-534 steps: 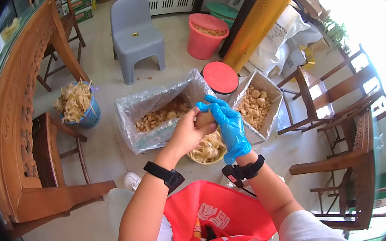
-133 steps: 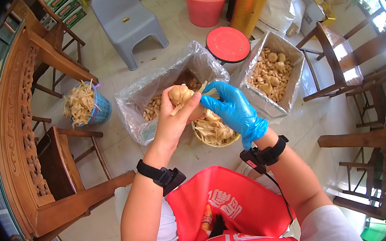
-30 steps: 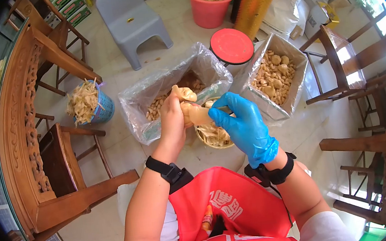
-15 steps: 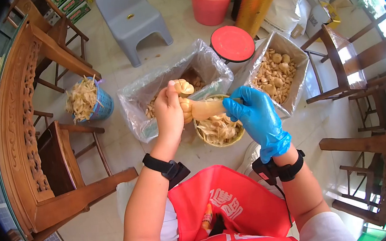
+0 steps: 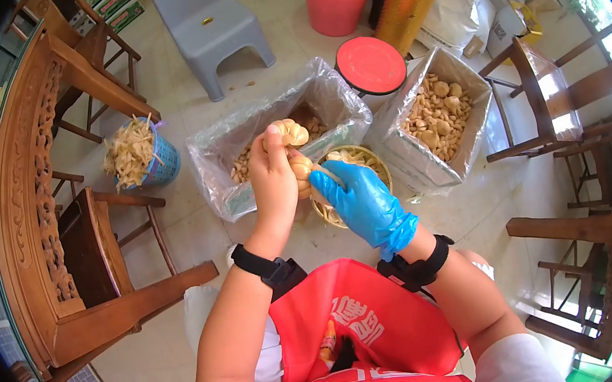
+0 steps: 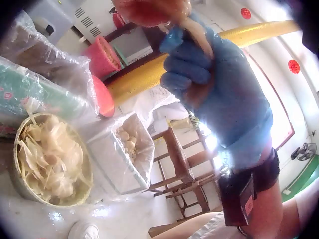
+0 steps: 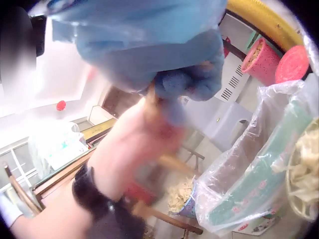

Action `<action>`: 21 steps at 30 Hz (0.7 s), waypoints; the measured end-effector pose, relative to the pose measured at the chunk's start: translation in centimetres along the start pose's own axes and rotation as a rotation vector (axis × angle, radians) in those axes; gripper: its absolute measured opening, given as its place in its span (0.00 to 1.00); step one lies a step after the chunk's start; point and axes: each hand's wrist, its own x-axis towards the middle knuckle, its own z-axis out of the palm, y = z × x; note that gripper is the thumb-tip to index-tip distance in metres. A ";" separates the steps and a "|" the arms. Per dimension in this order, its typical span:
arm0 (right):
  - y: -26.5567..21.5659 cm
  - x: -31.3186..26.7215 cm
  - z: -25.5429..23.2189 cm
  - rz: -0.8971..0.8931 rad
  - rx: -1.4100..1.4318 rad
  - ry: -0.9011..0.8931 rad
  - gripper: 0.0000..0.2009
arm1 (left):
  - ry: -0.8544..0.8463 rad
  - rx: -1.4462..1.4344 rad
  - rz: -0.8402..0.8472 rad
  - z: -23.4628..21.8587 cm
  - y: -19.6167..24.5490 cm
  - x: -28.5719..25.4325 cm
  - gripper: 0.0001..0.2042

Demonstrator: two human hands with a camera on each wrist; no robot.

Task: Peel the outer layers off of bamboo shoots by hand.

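My bare left hand [image 5: 272,181] grips garlic: one pale bulb [image 5: 293,132] sticks up past the fingertips, and a second bulb [image 5: 301,170] sits below it by the thumb. Thumb and fingers of my blue-gloved right hand [image 5: 368,206] pinch the stalk [image 5: 321,179] of the lower bulb. In the left wrist view the gloved fingers [image 6: 187,67] curl round a pale stalk [image 6: 199,36]. Below the hands stands a round basket [image 5: 386,170] of papery garlic skins, partly hidden by the glove. Seen from the right wrist, the left hand [image 7: 134,132] is blurred.
A plastic-lined box [image 5: 205,165] with cloves lies beyond the left hand; another lined box [image 5: 484,114] holds cloves and bulbs at right. Behind them are a red-lidded container [image 5: 371,65], a pink bucket [image 5: 338,10] and a grey chair [image 5: 216,35]. A blue basket [image 5: 167,161] of peelings stands left.
Half a second ago the right hand was farther right, with a long strip of skin stretched from the bulb; now it is back close against the lower bulb. The left hand stays nearly in place.
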 end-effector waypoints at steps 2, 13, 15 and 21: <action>0.7 0.1 0.5 0.025 0.218 -0.038 0.22 | 0.021 0.039 0.080 -0.6 -0.6 0.8 0.19; -0.2 0.1 0.0 0.634 1.326 -0.214 0.15 | 0.020 0.058 0.294 0.2 -0.3 0.2 0.18; 1.1 0.3 -0.4 0.729 1.739 -0.437 0.15 | -0.036 0.193 0.371 0.0 -0.2 -0.3 0.17; 1.1 0.4 -2.5 0.769 1.543 -0.404 0.13 | -0.058 0.175 0.432 0.7 -0.4 -0.3 0.15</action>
